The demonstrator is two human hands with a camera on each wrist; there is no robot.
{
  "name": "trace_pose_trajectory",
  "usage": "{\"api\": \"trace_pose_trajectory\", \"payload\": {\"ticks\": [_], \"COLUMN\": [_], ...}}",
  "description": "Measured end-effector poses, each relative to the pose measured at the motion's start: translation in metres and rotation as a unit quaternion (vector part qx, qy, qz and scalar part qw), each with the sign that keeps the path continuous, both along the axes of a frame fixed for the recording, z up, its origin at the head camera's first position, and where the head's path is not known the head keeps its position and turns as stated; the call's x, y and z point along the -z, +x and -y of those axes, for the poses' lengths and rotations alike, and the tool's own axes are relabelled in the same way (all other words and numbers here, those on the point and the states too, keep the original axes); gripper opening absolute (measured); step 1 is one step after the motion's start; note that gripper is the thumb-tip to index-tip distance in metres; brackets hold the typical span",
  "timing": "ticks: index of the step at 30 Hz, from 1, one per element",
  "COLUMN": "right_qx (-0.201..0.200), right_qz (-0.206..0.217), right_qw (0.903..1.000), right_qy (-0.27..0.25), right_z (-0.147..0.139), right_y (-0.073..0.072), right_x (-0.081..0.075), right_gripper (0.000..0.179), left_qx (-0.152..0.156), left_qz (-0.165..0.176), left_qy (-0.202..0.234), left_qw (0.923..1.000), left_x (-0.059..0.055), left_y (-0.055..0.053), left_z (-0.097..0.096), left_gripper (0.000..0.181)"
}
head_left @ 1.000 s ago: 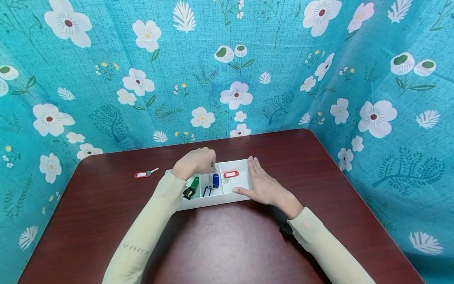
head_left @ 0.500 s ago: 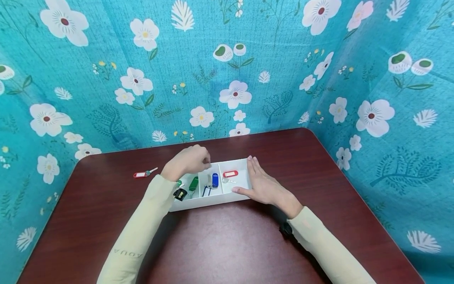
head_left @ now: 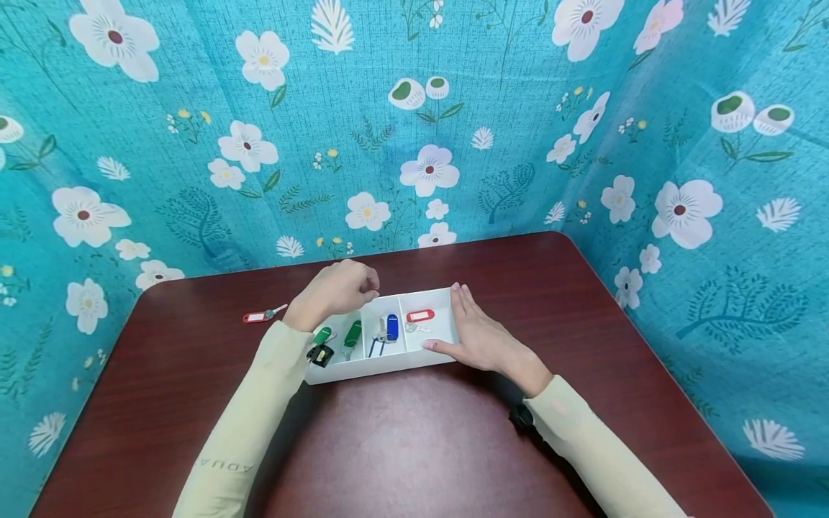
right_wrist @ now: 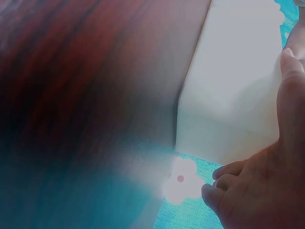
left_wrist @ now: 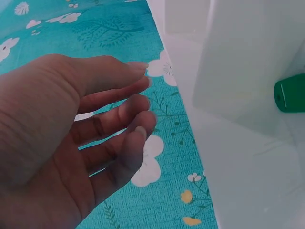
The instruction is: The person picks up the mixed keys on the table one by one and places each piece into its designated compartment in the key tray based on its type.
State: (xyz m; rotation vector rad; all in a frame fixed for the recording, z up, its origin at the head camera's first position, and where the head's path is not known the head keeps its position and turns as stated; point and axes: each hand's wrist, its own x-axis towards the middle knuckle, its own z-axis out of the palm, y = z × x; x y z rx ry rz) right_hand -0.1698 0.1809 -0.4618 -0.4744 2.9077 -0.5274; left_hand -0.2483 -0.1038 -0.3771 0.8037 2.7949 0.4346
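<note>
A white divided tray [head_left: 382, 368] lies on the table. Above its back left edge hovers my left hand [head_left: 333, 291], fingers loosely curled; the left wrist view shows nothing between thumb and fingers. My right hand [head_left: 488, 342] rests against the tray's right end, fingers straight, thumb over the front wall. In the left compartment lie two green key tags, one a green tag [head_left: 352, 333] with a key. The middle compartment has a blue key tag [head_left: 392, 327], a key and a blue-edged white tag [head_left: 376, 347]. A red key tag [head_left: 420, 315] with a key sits in the right compartment.
To the left of the tray, a red-tagged key [head_left: 259, 316] lies on the dark wooden table [head_left: 414, 439]. A flowered turquoise cloth [head_left: 363, 144] hangs behind the table and along its sides. A black wrist camera [head_left: 320, 355] partly covers the tray's front left corner.
My left hand has moved left and up from over the middle compartment to the back left edge, uncovering more of the green tags. The right hand has stayed at the tray's right end.
</note>
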Motion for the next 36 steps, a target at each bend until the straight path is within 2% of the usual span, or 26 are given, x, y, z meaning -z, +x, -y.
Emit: {"api": "trace_pose_trajectory", "payload": {"ticks": [8,18,29,36], "right_qx": [-0.003,-0.005,-0.006,-0.004], "right_qz": [0.000,-0.003,-0.001,0.001], "right_qw": [1.0000,1.0000,1.0000,1.0000], "right_qy": [0.001,0.001,-0.003,-0.005], "right_z": [-0.001,-0.001,-0.002,-0.001], "right_y": [0.000,0.000,0.000,0.000], "right_x": [0.000,-0.001,-0.002,-0.002], "right_gripper": [0.125,0.123,0.124,0.124], "left_qx": [-0.005,-0.028,-0.051,-0.068], "left_qz": [-0.036,-0.034,-0.050,-0.050], "left_qy": [0.015,0.032,0.026,0.019], "left_qw": [0.9992,0.9985,0.9971,0.9963], "left_x": [-0.003,0.001,0.002,0.004], "left_y": [-0.004,-0.005,-0.006,-0.008], "left_z": [0.015,0.034,0.049,0.069], "left_gripper": [0.020,0.024,0.039,0.046]}}
